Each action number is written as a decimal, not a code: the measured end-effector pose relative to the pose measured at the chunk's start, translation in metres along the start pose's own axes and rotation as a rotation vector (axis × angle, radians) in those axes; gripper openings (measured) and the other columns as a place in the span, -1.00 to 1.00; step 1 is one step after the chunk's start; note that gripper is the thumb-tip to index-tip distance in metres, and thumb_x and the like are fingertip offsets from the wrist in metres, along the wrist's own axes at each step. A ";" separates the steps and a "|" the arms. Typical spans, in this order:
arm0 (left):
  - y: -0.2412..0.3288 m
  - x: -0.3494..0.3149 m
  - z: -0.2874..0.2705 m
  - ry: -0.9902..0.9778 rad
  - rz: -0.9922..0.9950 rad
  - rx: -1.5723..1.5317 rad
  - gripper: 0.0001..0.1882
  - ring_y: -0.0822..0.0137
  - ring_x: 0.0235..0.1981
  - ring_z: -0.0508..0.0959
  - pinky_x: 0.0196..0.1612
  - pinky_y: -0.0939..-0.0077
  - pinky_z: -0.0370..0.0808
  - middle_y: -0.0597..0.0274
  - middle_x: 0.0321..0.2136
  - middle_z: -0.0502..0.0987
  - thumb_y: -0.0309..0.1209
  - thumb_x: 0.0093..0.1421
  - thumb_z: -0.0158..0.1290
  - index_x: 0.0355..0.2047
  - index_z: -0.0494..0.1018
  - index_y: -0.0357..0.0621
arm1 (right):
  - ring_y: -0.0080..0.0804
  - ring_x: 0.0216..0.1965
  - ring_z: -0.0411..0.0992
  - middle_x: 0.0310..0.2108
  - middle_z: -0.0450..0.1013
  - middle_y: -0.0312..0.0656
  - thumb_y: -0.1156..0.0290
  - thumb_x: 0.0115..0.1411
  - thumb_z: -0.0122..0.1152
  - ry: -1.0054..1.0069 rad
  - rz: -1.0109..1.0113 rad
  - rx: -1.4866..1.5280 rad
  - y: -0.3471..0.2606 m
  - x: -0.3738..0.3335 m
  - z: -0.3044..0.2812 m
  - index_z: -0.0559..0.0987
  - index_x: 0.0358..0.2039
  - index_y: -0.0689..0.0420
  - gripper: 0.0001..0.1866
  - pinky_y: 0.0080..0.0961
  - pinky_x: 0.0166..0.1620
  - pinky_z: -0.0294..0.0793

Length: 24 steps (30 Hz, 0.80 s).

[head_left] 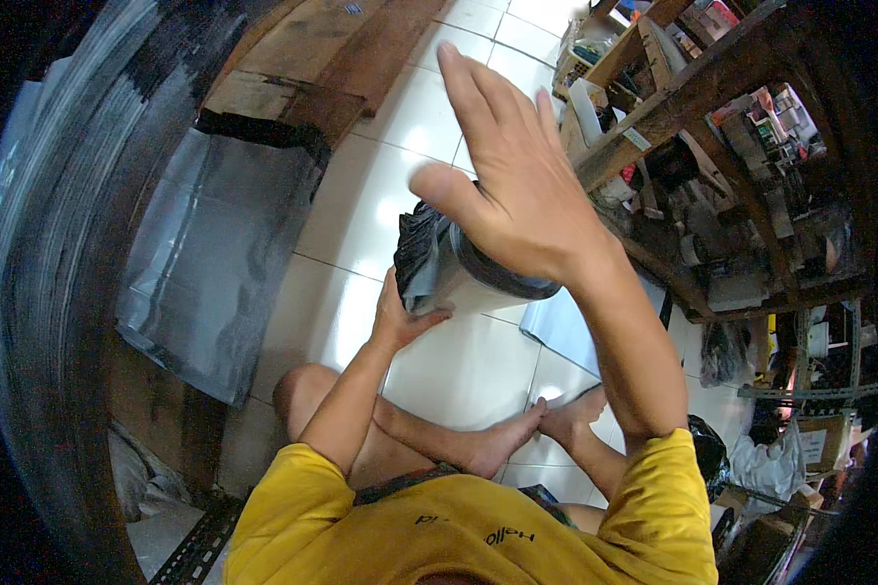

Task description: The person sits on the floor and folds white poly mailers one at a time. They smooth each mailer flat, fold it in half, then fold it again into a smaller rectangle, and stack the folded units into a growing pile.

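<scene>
I sit cross-legged on the floor with an upright cylinder [473, 288] in front of me, pale and shiny on its side and dark round its top. Crumpled black plastic [417, 242] bunches at the cylinder's left. My left hand [398, 317] grips that side low down, thumb toward me and the other fingers partly hidden. Above the cylinder my right hand [512, 166] is raised open, fingers stretched out and thumb apart, holding nothing. It hides much of the cylinder's top, so I cannot tell whether this is a roll or a container.
Grey plastic sheeting [215, 253] lies at the left against wooden boards [312, 49]. A light blue sheet [561, 331] rests on the white tiled floor [458, 375] right of the cylinder. A wooden frame [673, 102] and cluttered metal shelves [810, 390] stand at the right.
</scene>
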<state>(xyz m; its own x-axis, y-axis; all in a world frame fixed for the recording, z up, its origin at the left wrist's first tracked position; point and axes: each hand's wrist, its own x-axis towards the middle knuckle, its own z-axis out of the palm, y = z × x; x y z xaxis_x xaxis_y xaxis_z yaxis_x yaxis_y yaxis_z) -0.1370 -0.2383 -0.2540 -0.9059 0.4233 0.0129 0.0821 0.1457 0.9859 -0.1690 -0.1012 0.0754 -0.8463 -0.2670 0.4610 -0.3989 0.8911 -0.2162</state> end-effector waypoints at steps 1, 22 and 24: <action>-0.002 0.002 0.000 -0.023 -0.027 0.033 0.25 0.06 0.19 0.43 0.25 0.21 0.38 -0.04 0.17 0.39 -0.27 -0.28 0.60 0.34 0.05 -0.21 | 0.32 0.38 0.07 0.35 0.13 0.32 -0.48 0.23 -0.19 -0.058 0.007 -0.090 0.003 0.001 0.020 0.08 0.46 0.10 0.04 0.42 0.35 -0.15; 0.012 0.002 -0.008 0.022 0.103 0.047 0.21 0.04 0.11 0.50 0.24 0.24 0.38 -0.05 0.09 0.49 -0.29 -0.26 0.59 0.30 0.04 -0.23 | 0.30 0.43 -0.03 0.39 0.04 0.35 -0.45 0.27 -0.23 -0.037 0.113 -0.087 0.033 0.000 0.008 0.02 0.49 0.05 0.01 0.37 0.40 -0.27; 0.002 0.003 0.002 0.021 0.101 0.002 0.24 0.03 0.14 0.47 0.24 0.23 0.37 -0.06 0.13 0.45 -0.31 -0.25 0.59 0.33 0.00 -0.22 | 0.29 0.44 -0.03 0.38 0.05 0.36 -0.42 0.30 -0.26 -0.043 0.197 -0.150 0.046 -0.002 -0.005 0.00 0.48 0.12 0.00 0.33 0.41 -0.28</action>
<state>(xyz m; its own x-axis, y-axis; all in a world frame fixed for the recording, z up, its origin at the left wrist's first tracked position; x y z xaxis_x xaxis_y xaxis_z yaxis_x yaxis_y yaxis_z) -0.1389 -0.2354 -0.2524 -0.9016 0.4168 0.1158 0.1743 0.1051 0.9791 -0.1843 -0.0576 0.0690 -0.9182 -0.0952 0.3846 -0.1704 0.9712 -0.1666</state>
